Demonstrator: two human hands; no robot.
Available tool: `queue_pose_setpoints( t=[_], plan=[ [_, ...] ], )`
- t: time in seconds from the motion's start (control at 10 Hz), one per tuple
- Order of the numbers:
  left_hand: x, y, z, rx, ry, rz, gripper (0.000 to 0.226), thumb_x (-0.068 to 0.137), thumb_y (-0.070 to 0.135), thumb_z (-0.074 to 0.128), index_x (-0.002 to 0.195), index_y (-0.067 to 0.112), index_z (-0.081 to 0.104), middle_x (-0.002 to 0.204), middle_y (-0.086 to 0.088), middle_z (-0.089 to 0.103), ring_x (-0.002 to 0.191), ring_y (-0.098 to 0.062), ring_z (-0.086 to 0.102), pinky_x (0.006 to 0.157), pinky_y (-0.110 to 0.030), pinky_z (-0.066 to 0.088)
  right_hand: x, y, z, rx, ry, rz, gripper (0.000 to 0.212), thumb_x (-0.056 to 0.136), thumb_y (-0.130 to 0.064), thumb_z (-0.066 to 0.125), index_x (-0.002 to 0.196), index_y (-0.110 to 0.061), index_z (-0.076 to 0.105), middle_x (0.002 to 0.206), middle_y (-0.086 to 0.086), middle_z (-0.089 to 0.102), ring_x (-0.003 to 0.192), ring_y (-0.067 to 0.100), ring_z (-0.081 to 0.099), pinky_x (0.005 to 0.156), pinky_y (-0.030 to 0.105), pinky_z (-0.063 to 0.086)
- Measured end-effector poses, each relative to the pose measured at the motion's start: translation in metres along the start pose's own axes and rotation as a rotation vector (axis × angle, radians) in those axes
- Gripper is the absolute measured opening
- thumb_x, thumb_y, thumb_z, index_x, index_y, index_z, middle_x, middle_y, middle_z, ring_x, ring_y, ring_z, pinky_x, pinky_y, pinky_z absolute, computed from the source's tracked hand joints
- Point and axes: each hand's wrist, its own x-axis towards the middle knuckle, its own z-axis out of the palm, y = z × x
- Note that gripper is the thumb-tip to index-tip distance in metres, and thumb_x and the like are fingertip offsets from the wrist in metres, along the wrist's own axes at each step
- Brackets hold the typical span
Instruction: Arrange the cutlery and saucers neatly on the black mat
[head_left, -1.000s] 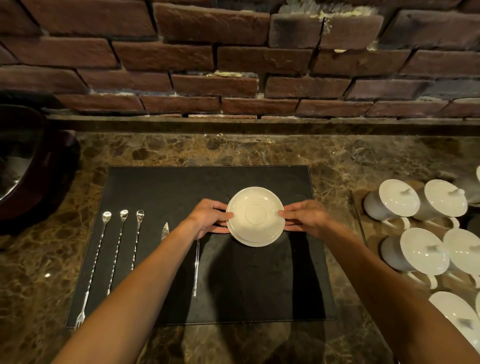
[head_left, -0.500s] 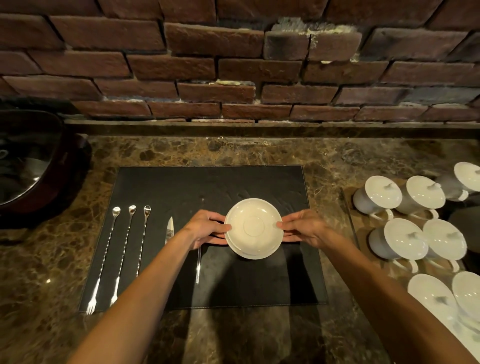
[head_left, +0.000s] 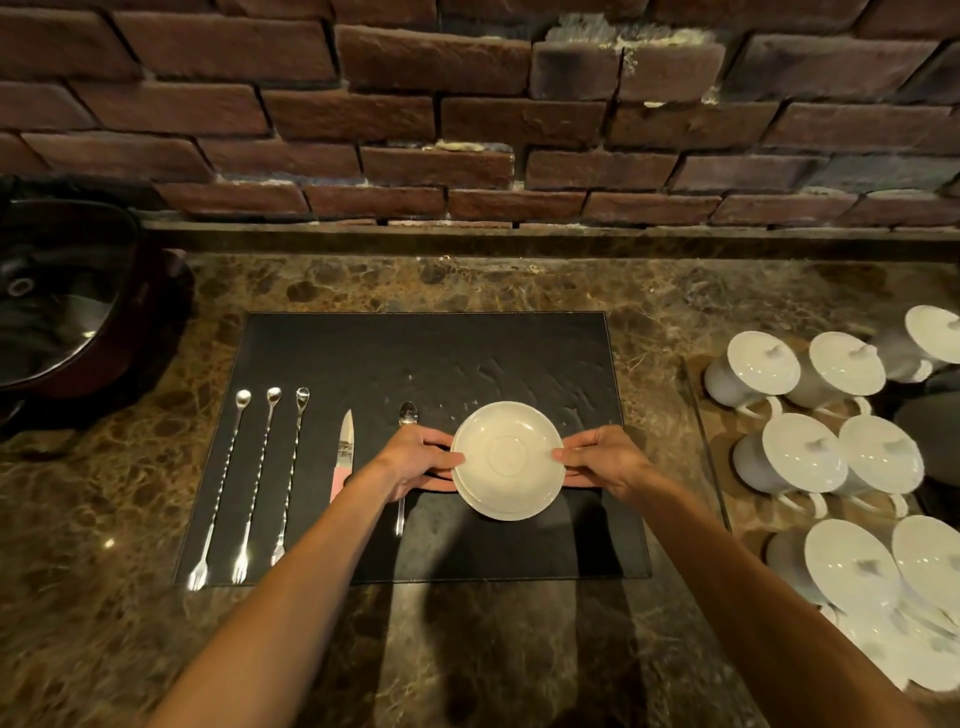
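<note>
A small stack of saucers (head_left: 507, 460) is held over the right half of the mat (head_left: 426, 358), pinched at opposite rims: the left hand (head_left: 415, 460) is closed on the left edge, the right hand (head_left: 602, 460) on the right, thumbs on top and fingers beneath. Whether the stack rests on the mat or is just above it cannot be told. On the mat's left side three long spoons (head_left: 260, 478) lie parallel, with a knife (head_left: 343, 452) beside them and a teaspoon (head_left: 404, 457) partly hidden under the left hand. The step in hand appears to be the placing of the saucers. Next, the stack likely needs to be set down squarely beside the teaspoon, and each grip then released without the saucers being shifted.
</note>
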Motion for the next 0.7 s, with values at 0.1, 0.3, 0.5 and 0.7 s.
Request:
queue_pose_setpoints(
  t=[0.1, 0.3, 0.5, 0.7],
  plan=[
    [0.001, -0.004, 0.001, -0.002, 0.011, -0.001, 0.027, 0.092, -0.004, 0.069, 0.119, -0.001, 0.07, 0.114, -0.026, 0.074, 0.095, -0.032, 0.076, 0.078, -0.043, 0.066, 0.002, 0.004, 0.0, -0.028, -0.017, -0.007, 0.025, 0.081, -0.004, 0.078, 0.104, 0.006, 0.072, 0.097, 0.02, 0.077, 0.085, 0.028, 0.077, 0.072, 0.037, 0.065],
    [-0.002, -0.003, 0.003, 0.009, 0.026, 0.001, 0.025, 0.093, -0.002, 0.069, 0.117, 0.003, 0.071, 0.11, -0.023, 0.076, 0.096, -0.03, 0.077, 0.078, -0.041, 0.066, 0.002, 0.01, -0.002, 0.024, -0.03, -0.008, 0.027, 0.083, -0.006, 0.077, 0.107, 0.006, 0.071, 0.102, 0.021, 0.076, 0.087, 0.027, 0.077, 0.071, 0.033, 0.064],
    [-0.012, -0.004, 0.01, -0.077, 0.122, 0.057, 0.024, 0.093, 0.0, 0.069, 0.117, -0.003, 0.068, 0.102, -0.021, 0.069, 0.095, -0.028, 0.067, 0.078, -0.036, 0.065, -0.011, -0.001, 0.004, 0.049, -0.006, 0.021, 0.033, 0.085, -0.012, 0.077, 0.111, 0.007, 0.067, 0.103, 0.019, 0.075, 0.083, 0.022, 0.075, 0.072, 0.033, 0.064],
    [-0.038, 0.006, 0.009, -0.086, 0.265, 0.274, 0.011, 0.101, 0.01, 0.06, 0.097, 0.014, 0.069, 0.094, -0.008, 0.068, 0.083, -0.015, 0.064, 0.077, -0.027, 0.059, -0.059, -0.031, 0.003, -0.112, 0.079, -0.092, 0.017, 0.092, -0.029, 0.068, 0.094, -0.014, 0.062, 0.102, 0.011, 0.067, 0.088, 0.02, 0.061, 0.086, 0.038, 0.055]
  ],
)
